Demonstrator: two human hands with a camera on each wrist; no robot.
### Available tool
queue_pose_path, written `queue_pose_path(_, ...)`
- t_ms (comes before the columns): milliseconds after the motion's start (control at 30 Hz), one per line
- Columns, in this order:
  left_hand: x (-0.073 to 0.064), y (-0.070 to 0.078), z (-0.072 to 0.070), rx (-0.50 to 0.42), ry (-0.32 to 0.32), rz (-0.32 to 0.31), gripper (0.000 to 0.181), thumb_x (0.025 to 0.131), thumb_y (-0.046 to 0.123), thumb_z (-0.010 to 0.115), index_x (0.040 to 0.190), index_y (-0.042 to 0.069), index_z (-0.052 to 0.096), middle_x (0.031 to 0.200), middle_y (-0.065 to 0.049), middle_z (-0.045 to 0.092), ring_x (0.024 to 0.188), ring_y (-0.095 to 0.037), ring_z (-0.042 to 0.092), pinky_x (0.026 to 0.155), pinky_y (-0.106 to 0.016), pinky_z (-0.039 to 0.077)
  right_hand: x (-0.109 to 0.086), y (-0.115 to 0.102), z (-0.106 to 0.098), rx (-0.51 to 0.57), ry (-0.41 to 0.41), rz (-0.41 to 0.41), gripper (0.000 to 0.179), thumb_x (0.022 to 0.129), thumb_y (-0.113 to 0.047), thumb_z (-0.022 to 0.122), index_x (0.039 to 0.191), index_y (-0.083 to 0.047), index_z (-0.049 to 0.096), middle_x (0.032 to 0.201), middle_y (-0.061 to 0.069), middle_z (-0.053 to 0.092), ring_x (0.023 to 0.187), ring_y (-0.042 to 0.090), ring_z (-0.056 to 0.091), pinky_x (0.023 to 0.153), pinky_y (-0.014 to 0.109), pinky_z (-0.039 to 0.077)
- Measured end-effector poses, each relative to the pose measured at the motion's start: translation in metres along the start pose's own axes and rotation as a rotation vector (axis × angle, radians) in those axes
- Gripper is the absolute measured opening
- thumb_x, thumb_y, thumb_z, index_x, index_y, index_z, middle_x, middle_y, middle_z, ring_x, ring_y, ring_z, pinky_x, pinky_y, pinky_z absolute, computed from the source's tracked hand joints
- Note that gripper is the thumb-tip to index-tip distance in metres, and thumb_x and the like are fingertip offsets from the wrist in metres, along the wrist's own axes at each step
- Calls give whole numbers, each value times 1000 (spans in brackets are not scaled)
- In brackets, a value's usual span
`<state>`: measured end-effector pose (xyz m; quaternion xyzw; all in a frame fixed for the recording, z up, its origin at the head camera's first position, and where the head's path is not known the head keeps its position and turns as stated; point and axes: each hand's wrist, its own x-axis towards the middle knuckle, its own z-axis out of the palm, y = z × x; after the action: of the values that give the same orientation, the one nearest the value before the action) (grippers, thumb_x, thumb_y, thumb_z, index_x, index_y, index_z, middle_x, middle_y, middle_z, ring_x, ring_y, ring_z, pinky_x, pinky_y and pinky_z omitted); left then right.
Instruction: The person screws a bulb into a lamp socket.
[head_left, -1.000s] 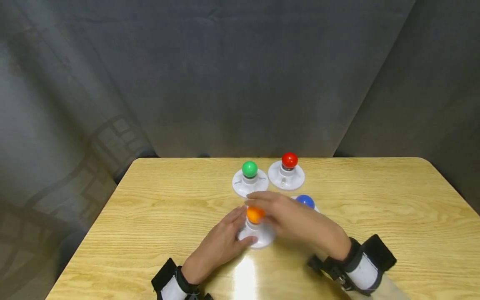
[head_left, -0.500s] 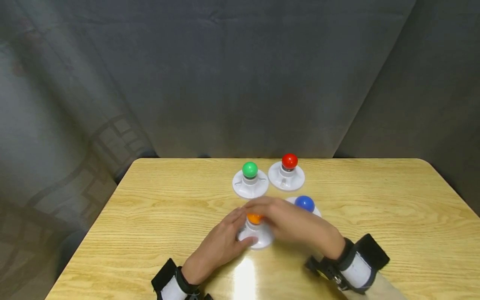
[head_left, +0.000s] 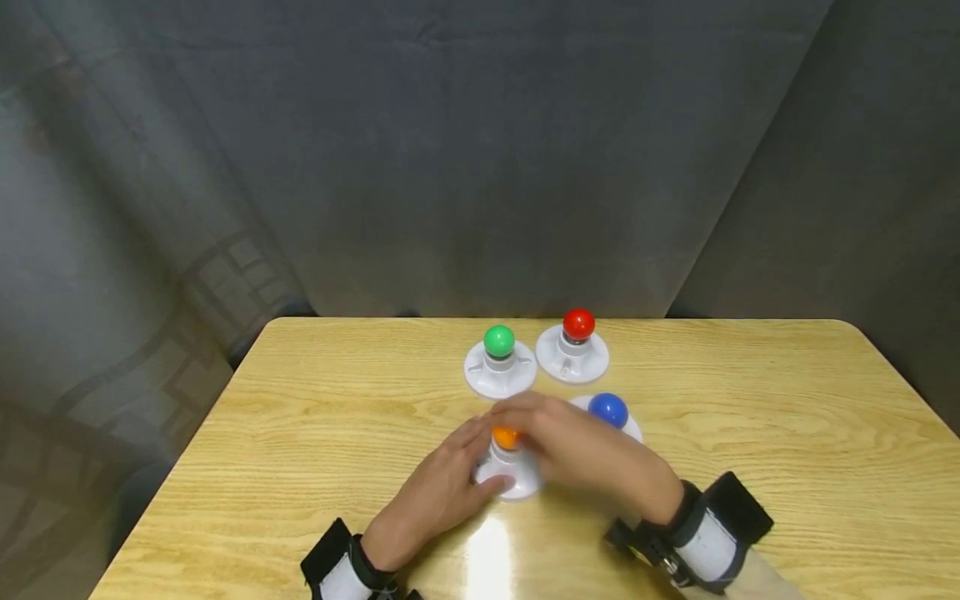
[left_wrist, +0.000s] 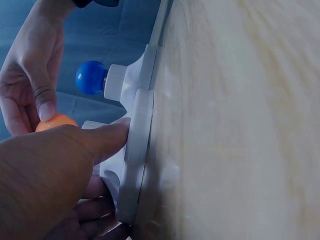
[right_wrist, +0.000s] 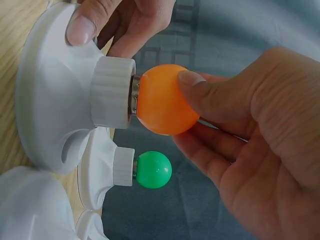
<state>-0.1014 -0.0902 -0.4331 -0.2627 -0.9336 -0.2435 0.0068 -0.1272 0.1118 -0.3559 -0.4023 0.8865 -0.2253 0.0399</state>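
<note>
In the right wrist view, an orange light bulb (right_wrist: 162, 107) sits in the white lamp socket (right_wrist: 55, 90), a strip of its metal screw base showing at the collar. My right hand (head_left: 577, 437) pinches the bulb between thumb and fingertips. My left hand (head_left: 438, 487) grips the socket's round base, thumb on its upper face and fingers round the rim. In the left wrist view the base lies flat against the tabletop. Part of the orange bulb is hidden behind my right fingers in the head view.
Behind the hands stand a green bulb (head_left: 498, 341) and a red bulb (head_left: 578, 324), each in its own white socket. A blue bulb (head_left: 608, 409) in a fourth socket stands close to my right forearm. The wooden table (head_left: 337, 400) ends at a grey curtain (head_left: 480, 167).
The right hand has moved slightly down and left and now covers more of the orange bulb. The left hand and the socket have stayed in place.
</note>
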Motion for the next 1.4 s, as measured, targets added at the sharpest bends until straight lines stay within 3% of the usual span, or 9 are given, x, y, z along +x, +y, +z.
queue_pose_path(300, 0, -1, 0, 2, 47, 45, 76, 87, 42, 69, 149, 11, 39, 150, -13, 45, 136, -31, 47, 111, -41, 43, 1, -2, 2, -60, 44, 24, 33, 86, -1, 65, 118, -10, 69, 120, 2, 66, 112, 16, 61, 98, 33, 54)
queue_pose_path(700, 2, 1, -1, 15, 2, 14, 75, 88, 43, 67, 147, 6, 40, 150, -16, 45, 138, -30, 44, 112, -41, 42, 0, -3, 3, -91, 88, 70, 29, 89, -12, 67, 117, -7, 69, 114, 4, 66, 104, 15, 62, 91, 32, 57)
queue_pose_path(1167, 4, 3, 0, 0, -5, 6, 73, 89, 43, 67, 147, 6, 42, 150, -15, 45, 139, -29, 44, 112, -42, 42, 1, -5, 4, -178, 129, 153, 32, 89, -34, 69, 109, -9, 71, 95, -1, 63, 81, 8, 52, 71, 22, 53)
queue_pose_path(1400, 4, 3, 1, -7, -11, 6, 63, 88, 41, 68, 143, 17, 49, 149, -16, 46, 138, -29, 45, 110, -45, 43, 4, -5, 11, -222, 218, 158, 31, 88, -41, 69, 93, -10, 70, 82, -2, 60, 73, 8, 50, 64, 21, 51)
